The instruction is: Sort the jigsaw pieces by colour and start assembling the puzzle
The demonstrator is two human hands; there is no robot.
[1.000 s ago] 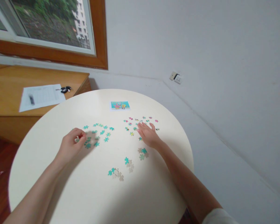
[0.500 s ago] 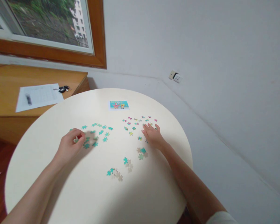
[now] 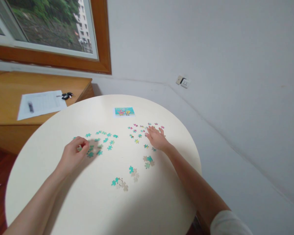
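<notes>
On the round cream table (image 3: 63, 202) my left hand (image 3: 72, 155) is curled, with thumb and fingertips pinched on a small puzzle piece at the left edge of a scatter of teal pieces (image 3: 105, 138). My right hand (image 3: 156, 138) lies flat with fingers stretched out over a scatter of pink and mixed-colour pieces (image 3: 139, 130). Small joined clusters of teal and beige pieces (image 3: 120, 182) lie nearer to me, with another cluster (image 3: 148, 161) just below my right wrist. A small reference picture card (image 3: 123, 111) lies at the far side of the table.
A wooden desk (image 3: 5, 98) stands to the left under a wood-framed window (image 3: 51, 32), with a sheet of paper (image 3: 40, 103) and a bunch of keys (image 3: 66, 96) on it. White walls meet in a corner behind the table; a wall socket (image 3: 183, 81) sits low on the right wall.
My right hand shifted a little right and then back left over the pink pieces. My left hand stays pinched at the teal pieces. The view moved slightly.
</notes>
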